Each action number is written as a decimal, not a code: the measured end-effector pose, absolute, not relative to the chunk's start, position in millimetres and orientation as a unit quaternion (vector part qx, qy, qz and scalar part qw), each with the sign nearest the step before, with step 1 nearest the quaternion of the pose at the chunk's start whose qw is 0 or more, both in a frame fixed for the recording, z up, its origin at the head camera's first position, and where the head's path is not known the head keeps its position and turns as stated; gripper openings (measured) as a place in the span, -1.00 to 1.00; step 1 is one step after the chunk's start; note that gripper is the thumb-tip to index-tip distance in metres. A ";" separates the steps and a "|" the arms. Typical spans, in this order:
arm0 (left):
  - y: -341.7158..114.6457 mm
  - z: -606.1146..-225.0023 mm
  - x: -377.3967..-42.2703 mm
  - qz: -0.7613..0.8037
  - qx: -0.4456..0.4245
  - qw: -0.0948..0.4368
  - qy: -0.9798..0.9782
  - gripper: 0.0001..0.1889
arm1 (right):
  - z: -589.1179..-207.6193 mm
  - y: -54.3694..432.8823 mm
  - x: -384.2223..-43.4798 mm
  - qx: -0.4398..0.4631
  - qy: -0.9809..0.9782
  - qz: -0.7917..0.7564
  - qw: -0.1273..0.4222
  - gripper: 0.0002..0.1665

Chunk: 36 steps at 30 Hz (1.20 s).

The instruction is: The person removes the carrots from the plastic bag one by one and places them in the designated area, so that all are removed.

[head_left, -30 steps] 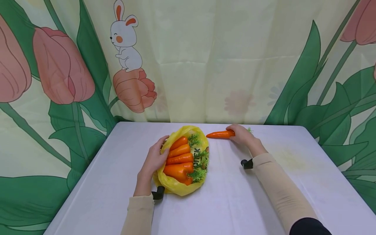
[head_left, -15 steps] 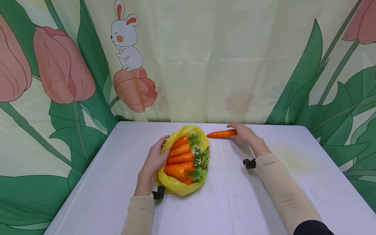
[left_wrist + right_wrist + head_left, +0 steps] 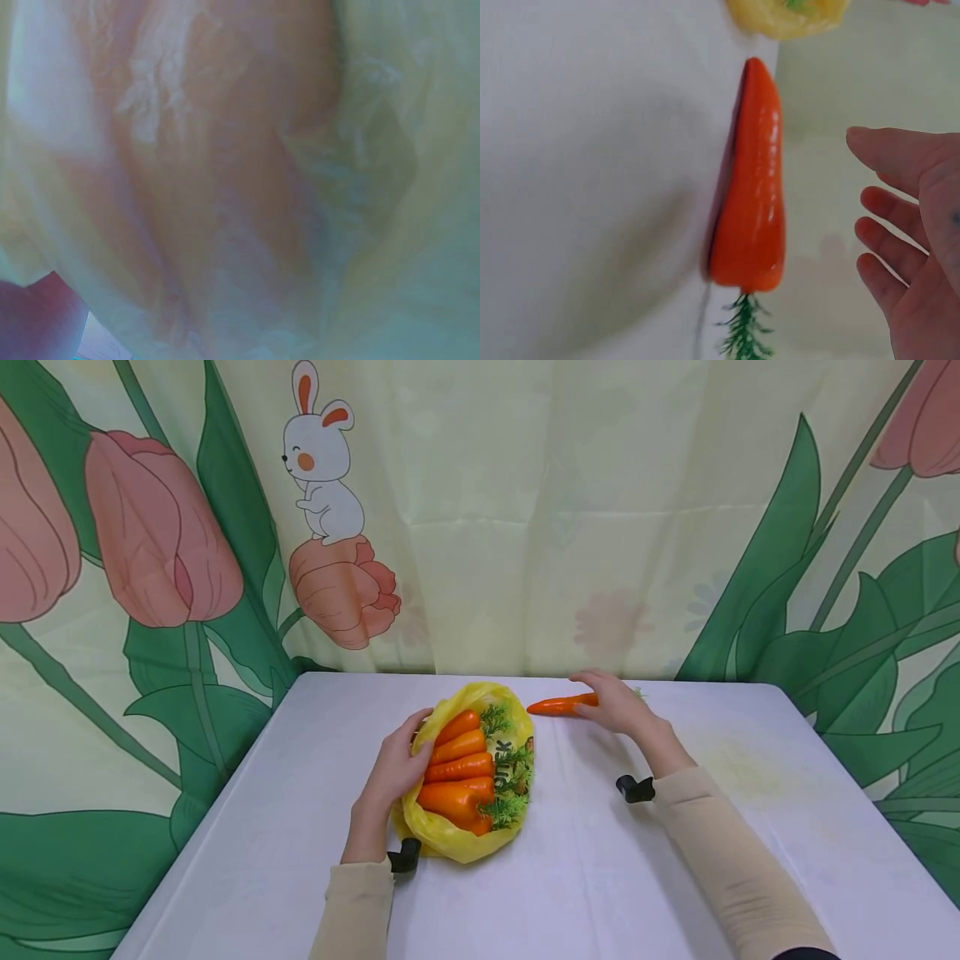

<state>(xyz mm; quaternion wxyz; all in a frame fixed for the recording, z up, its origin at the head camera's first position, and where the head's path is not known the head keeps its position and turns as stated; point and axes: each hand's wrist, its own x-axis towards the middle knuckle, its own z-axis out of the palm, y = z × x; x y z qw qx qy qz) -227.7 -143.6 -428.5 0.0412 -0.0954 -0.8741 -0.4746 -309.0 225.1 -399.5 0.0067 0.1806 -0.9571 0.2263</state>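
Observation:
At the left side of a yellow plastic bag (image 3: 465, 847), my left hand (image 3: 393, 760) grips the rim, its thumb over the edge and the other fingers hidden behind the plastic. Several orange carrots (image 3: 459, 767) with green leafy tops lie stacked in the bag's mouth. Blurred, translucent plastic (image 3: 225, 187) fills most of the left wrist view. Another carrot (image 3: 757, 187) lies on the white table, its tip toward the bag and its green top away from it. My right hand (image 3: 611, 702) hovers over this carrot's thick end; the right wrist view shows the fingers spread and apart from it.
The white tabletop (image 3: 585, 877) extends around the bag and loose carrot. Its far edge runs close behind the carrot, against a hanging curtain (image 3: 487, 527) printed with tulips and a rabbit. Black wrist cameras (image 3: 635, 788) are strapped at both cuffs.
My right hand has let go of the loose carrot and risen slightly off it, its fingers opening. The carrot stays about where it was. My left hand and the bag have not visibly moved.

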 end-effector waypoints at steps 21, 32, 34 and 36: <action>-143.5 -431.9 -227.6 -0.473 -0.089 0.039 -0.876 -0.46 | -379.7 146.7 -256.7 0.283 -0.925 0.246 0.058 -0.39; -144.8 -433.7 -230.7 -0.471 -0.091 0.043 -0.876 -0.45 | -377.4 108.2 -239.9 0.302 -0.917 0.260 0.007 -0.40; -144.3 -434.3 -231.4 -0.472 -0.089 0.041 -0.876 -0.45 | -377.1 102.8 -237.0 0.306 -0.914 0.265 0.000 -0.40; -143.7 -433.8 -231.1 -0.473 -0.087 0.040 -0.876 -0.45 | -377.2 97.8 -234.5 0.309 -0.913 0.265 -0.008 -0.39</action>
